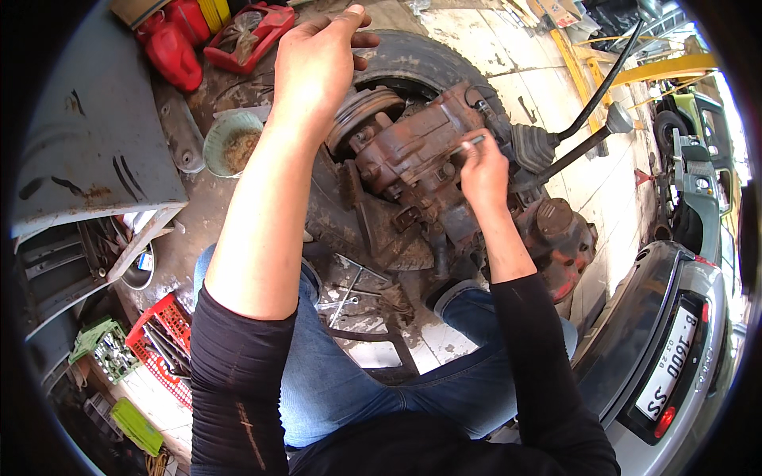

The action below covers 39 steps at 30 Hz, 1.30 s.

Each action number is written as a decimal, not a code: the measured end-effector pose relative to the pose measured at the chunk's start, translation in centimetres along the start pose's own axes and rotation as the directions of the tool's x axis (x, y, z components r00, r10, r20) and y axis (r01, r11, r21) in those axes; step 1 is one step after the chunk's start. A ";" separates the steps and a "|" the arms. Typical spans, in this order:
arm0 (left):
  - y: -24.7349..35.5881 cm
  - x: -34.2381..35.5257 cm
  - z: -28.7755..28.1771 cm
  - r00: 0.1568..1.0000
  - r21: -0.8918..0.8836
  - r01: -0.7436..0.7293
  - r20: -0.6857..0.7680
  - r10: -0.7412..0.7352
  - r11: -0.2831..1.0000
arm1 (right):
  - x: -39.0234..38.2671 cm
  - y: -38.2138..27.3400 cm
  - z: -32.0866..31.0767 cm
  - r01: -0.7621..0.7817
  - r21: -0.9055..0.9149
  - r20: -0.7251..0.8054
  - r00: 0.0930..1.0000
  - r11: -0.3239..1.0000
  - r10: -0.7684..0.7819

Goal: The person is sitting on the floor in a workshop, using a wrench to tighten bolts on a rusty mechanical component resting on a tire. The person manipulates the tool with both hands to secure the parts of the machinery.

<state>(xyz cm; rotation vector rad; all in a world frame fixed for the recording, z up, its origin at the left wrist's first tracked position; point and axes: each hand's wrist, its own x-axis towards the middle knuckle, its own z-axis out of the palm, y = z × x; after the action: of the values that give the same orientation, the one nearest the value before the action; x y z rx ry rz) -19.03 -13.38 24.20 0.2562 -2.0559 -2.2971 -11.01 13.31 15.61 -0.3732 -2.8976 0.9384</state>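
A rusty brown gearbox (425, 135) lies across a large dirty tyre (397, 51) on the floor before me. My right hand (484, 174) is over its right side, fingers closed on a slim metal tool (468, 143) that touches or nearly touches the casing. Beyond the round flanged end of the gearbox, my left hand (321, 59) is raised above the tyre. Its fingers are slightly bent and apart, and nothing shows in them. Two long levers, one rising from a ribbed rubber boot (533, 148), extend to the right.
Left stand a grey metal cabinet (95, 151), a pale green bowl (226, 147), red jerrycans (176, 59) and a red tool basket (163, 341). A T-handle wrench (349, 289) lies between my legs. A reddish metal housing (563, 246) and a grey car (659, 341) are right.
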 end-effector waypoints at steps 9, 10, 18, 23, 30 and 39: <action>1.2 -0.7 0.9 1.000 -0.076 -0.004 -0.015 0.003 0.997 | 0.6 1.2 1.2 0.067 0.056 -0.096 0.994 0.996 -0.061; 1.3 -0.8 1.0 1.000 -0.079 0.004 -0.012 -0.005 0.997 | 0.7 1.5 1.3 0.098 0.100 -0.095 0.992 0.990 -0.088; 1.5 -0.9 0.0 1.000 -0.080 0.014 -0.019 -0.016 0.997 | 0.7 0.7 1.6 0.038 0.069 -0.060 0.998 0.997 -0.034; 1.6 -0.9 0.4 1.000 -0.103 0.023 0.006 -0.022 0.994 | 1.4 2.9 1.9 0.089 0.145 -0.126 0.989 0.985 -0.071; 1.7 -1.0 0.3 1.000 -0.087 0.012 0.003 -0.012 0.996 | 0.9 2.7 1.8 0.091 0.076 -0.119 0.990 0.993 -0.082; 1.7 -1.0 0.7 1.000 -0.087 0.021 0.006 -0.020 0.996 | 1.1 2.7 1.9 0.073 0.112 -0.062 0.996 0.991 -0.066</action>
<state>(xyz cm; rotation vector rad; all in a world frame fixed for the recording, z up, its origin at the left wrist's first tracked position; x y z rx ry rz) -18.29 -12.79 26.06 0.2691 -1.9580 -2.3945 -11.75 14.62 12.51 -0.2839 -2.7696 1.0574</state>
